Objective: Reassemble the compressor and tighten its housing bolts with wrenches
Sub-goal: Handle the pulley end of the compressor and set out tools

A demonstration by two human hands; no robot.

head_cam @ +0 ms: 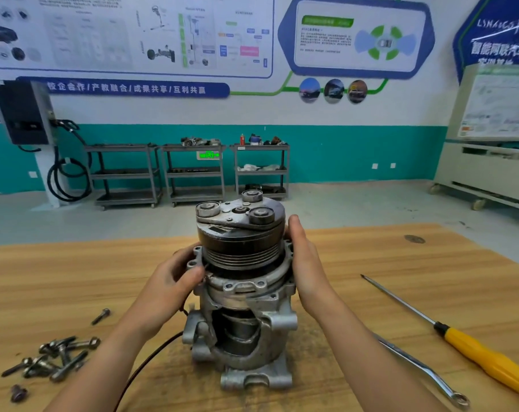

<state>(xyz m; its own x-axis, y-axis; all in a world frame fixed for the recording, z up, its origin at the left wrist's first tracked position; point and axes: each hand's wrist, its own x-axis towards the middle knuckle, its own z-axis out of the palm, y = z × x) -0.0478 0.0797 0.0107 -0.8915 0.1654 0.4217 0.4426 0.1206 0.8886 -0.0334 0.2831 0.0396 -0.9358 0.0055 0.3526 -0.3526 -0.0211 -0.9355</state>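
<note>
Teal and white walls hung with printed posters back a workshop floor, where three grey carts [193, 173] stand along the far side. Nearer, a wooden table [74, 278] carries the compressor [243, 337], standing on end at its middle with the black grooved pulley [240, 242] uppermost.

The front housing [246, 288], a flanged aluminium ring under the pulley, sits on the lower body slightly tilted, with its seam uneven at the front. The left hand [175, 281] grips this flange on its left side, thumb pressed on the rim and fingers curled behind it. The right hand [304, 263] lies flat against the opposite side, fingers straight and pointing up along the pulley, palm on the flange edge. The upper section is thus between the two hands.

A heap of bolts [56, 358] lies at the left of the table, with one bolt [101, 316] apart from it. To the right lie a ring wrench [424, 373] and a yellow-handled screwdriver [460, 340], both untouched. A black cable [145, 367] runs from the compressor's base towards the near edge.
</note>
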